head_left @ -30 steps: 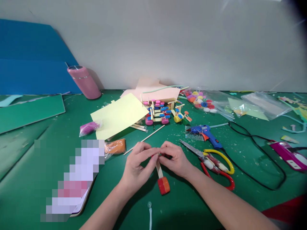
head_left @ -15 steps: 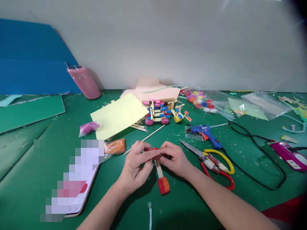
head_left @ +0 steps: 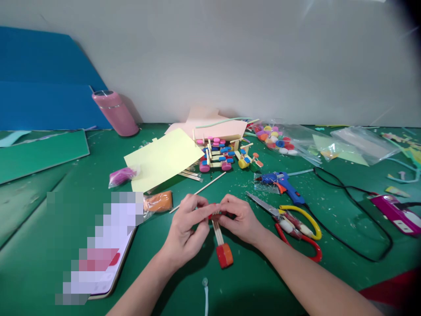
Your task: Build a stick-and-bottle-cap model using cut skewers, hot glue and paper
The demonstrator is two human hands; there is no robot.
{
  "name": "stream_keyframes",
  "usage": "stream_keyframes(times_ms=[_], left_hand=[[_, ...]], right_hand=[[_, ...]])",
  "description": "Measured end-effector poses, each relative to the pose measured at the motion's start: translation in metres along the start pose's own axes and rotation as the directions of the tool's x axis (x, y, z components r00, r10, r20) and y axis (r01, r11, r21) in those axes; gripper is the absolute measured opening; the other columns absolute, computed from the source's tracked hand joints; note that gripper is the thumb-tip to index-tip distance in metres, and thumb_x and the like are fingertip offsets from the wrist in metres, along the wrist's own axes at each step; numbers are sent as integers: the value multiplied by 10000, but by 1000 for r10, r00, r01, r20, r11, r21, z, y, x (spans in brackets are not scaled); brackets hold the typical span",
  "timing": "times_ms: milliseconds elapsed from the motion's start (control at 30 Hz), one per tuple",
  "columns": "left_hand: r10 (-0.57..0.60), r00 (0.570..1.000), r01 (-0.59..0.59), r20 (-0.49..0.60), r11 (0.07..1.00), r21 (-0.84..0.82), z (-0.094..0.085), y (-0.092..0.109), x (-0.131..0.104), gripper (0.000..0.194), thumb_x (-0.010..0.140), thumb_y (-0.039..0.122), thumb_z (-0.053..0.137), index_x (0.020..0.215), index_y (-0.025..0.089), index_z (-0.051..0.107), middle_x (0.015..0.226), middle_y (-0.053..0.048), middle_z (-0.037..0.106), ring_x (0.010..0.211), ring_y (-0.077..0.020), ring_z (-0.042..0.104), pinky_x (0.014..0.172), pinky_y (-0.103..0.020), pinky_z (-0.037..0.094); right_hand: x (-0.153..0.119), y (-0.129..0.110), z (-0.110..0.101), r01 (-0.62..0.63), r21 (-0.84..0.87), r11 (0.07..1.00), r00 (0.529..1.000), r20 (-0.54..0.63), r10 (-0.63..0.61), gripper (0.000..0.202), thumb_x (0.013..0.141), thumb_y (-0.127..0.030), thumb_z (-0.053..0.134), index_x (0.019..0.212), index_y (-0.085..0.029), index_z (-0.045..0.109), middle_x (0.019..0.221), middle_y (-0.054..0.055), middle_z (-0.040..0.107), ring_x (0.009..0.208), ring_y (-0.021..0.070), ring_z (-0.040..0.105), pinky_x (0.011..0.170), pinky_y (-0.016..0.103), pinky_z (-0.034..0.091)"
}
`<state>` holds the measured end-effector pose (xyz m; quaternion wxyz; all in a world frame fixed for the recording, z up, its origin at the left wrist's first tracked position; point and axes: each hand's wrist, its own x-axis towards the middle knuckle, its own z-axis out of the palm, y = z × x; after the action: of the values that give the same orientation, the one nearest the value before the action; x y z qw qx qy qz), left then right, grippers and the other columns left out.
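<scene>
- Left hand [head_left: 189, 230]: fingers bent, index fingertip against the red piece, thumb set apart below; whether it grips cannot be told.
- Right hand [head_left: 238, 219]: thumb and index finger pinched at the red piece, partly hiding it.
- Red piece [head_left: 211, 216]: one, at the meeting fingertips, on the far end of the pale sticks.
- Pale sticks [head_left: 218, 233]: a narrow bundle, running from the fingertips toward the wearer.
- Red-and-orange block [head_left: 224, 256]: one, on the sticks' near end, below and between the hands.
- Long thin stick [head_left: 210, 184]: one, slanting just beyond the left hand.
- Orange packet [head_left: 160, 201]: clear-wrapped, left of the left hand.
- Phone [head_left: 113, 267]: farther left, partly pixelated.
- Yellow sheet [head_left: 164, 156]: beyond the left hand.
- Small wheeled models [head_left: 215, 164]: a cluster, straight beyond both hands.
- Scissors [head_left: 268, 206]: open-handled, yellow and red grips, right of the right hand.
- Blue glue gun [head_left: 279, 179]: beyond the scissors, farther from the right hand.
</scene>
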<state>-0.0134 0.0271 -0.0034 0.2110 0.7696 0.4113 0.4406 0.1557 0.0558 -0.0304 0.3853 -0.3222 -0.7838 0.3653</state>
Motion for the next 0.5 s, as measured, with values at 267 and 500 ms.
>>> stream_keyframes(times_ms=[267, 500], left_hand=[[17, 1000, -17, 5, 999, 32, 1, -3, -2, 395, 752, 38, 410, 979, 246, 657, 804, -35, 517, 739, -164, 500, 631, -311, 428], [22, 1000, -23, 2, 999, 35, 1, -2, -2, 396, 749, 31, 414, 975, 247, 657, 798, -33, 524, 738, -162, 498, 629, -308, 428]], right_hand=[[0, 1, 1, 3, 7, 1000, 1000, -3, -3, 152, 791, -147, 560, 876, -185, 681, 715, 5, 525, 640, 119, 515, 576, 224, 429], [0, 1, 0, 4, 14, 1000, 1000, 1, -4, 151, 796, -155, 556, 870, -192, 682, 719, 6, 525, 643, 122, 515, 575, 225, 429]])
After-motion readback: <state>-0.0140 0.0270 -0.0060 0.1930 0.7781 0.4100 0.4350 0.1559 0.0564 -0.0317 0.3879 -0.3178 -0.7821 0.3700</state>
